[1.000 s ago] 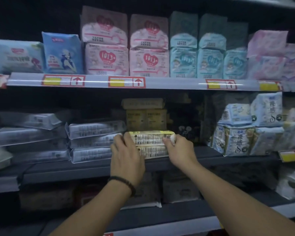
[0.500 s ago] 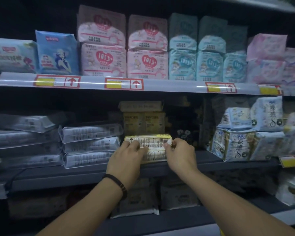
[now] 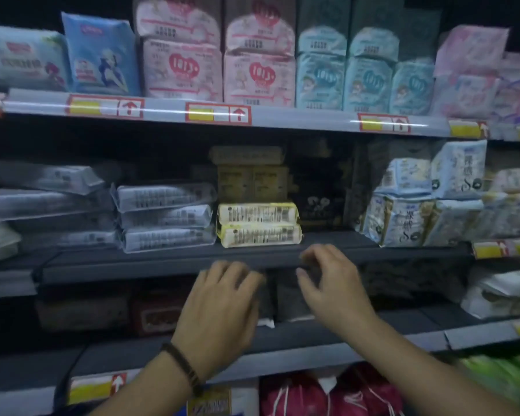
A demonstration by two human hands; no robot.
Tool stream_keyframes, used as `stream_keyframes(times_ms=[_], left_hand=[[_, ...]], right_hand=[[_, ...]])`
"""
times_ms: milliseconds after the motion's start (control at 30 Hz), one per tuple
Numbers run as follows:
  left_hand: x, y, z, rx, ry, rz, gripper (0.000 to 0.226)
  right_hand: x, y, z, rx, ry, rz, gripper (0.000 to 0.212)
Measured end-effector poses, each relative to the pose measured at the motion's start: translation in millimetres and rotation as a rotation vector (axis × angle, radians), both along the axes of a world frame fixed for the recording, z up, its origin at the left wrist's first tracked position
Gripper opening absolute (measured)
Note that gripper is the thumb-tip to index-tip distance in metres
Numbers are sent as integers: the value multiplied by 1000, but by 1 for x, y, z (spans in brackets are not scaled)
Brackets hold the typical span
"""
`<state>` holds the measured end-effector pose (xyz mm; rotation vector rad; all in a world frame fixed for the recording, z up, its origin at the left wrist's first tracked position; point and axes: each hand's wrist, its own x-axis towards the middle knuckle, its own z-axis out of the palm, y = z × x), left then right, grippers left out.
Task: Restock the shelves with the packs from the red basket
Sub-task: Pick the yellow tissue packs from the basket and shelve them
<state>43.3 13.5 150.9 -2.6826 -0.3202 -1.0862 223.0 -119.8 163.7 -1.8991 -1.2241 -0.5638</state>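
1. Left hand [image 3: 222,304]: fingers spread and slightly bent, holding nothing. It is motion-blurred, so the fingertips are hard to separate. A dark band [image 3: 182,367] sits on the wrist.
2. Right hand [image 3: 330,286]: fingers loosely spread and bent, thumb apart, nothing in it. Also blurred. The fingertips lie in front of the shelf [image 3: 162,262] lip; I cannot tell whether they touch it.
3. Yellow packs [image 3: 258,223]: two, stacked flat with the barcode side out. They sit on the shelf just above the gap between the hands, apart from both.
4. Above the left hand, left of the yellow packs: clear packs [image 3: 165,217], a stack of three just beside the yellow ones. Print unreadable.
5. Behind the yellow packs: tan boxes [image 3: 252,181], deep in shadow, lower parts hidden by the stack.
6. Above the right hand: a dark pack [image 3: 318,202], its outline mostly lost in shadow.
7. Further right of the right hand: white packs [image 3: 403,217], standing, some leaning.
8. Directly behind both hands, one level down: grey packs [image 3: 285,298], largely hidden by the fingers.
9. Well above the hands: a rail [image 3: 297,123] with red-framed tags [image 3: 218,113]. On it are pink packs [image 3: 252,73] and teal packs [image 3: 321,79]; the top row is cut off by the frame.
10. Below the right forearm: a red shape [image 3: 327,391], cut off at the bottom edge, identity unclear. A green blur [image 3: 499,376] lies at the far right.
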Motion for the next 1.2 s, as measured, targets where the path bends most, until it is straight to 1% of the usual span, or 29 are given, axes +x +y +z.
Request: stream_keyframes(times_ms=[33,100,200,233,333,367,400,467,533,600,667,700,733,767,833,900,1000,1067,1200], left_hand=[[-12,-9,-23,-22,57,-45,21],[-32,-28,-77,-134,226,-58,14],[-57,-54,-163,-394,565,23,24],[-64,-61,-188,-477,656,48,26],[-67,-72,-236,-626,814,27,29],[-66,-74,-242,-687,837,8,29],[-63,-73,-246,-737,846,-1,30],[-60,-70,-253,-732,905,25,33],[-57,-61,-263,-638,1067,62,37],[-56,-56,-272,-611,1273,100,41],[-54,-52,-280,-590,1392,129,45],[-53,-50,-285,-590,1405,147,47],[-54,-48,-290,-610,1403,166,48],[-55,-45,-294,-644,1391,185,48],[-60,-38,-302,-686,1348,239,48],[-66,-35,-309,-698,1270,306,51],[-78,-34,-322,-706,1182,392,67],[-80,-29,-330,-722,1145,468,82],[-77,-24,-347,-775,1199,554,102]], right_hand=[[-5,-13,-22,-6,-48,57,4],[-18,-37,-74,-72,-48,126,7],[-35,-77,-171,-211,48,129,7],[-39,-90,-203,-318,108,100,7],[-41,-109,-272,-832,313,-13,13],[-42,-110,-289,-944,374,-9,16],[-43,-112,-302,-1016,434,-3,20],[-48,-114,-322,-1120,490,-10,30],[-52,-111,-339,-1179,521,0,43],[-56,-104,-353,-1190,537,5,55],[-59,-94,-369,-1191,535,13,80],[-61,-91,-379,-1208,540,7,90],[-63,-88,-388,-1231,534,1,95],[-64,-86,-397,-1268,505,-2,92],[-70,-85,-403,-1336,413,-20,77],[-72,-82,-407,-1356,338,-58,61],[-69,-76,-400,-1426,222,-72,38],[-66,-75,-394,-1442,178,-79,37],[-66,-76,-388,-1437,139,-79,40]])
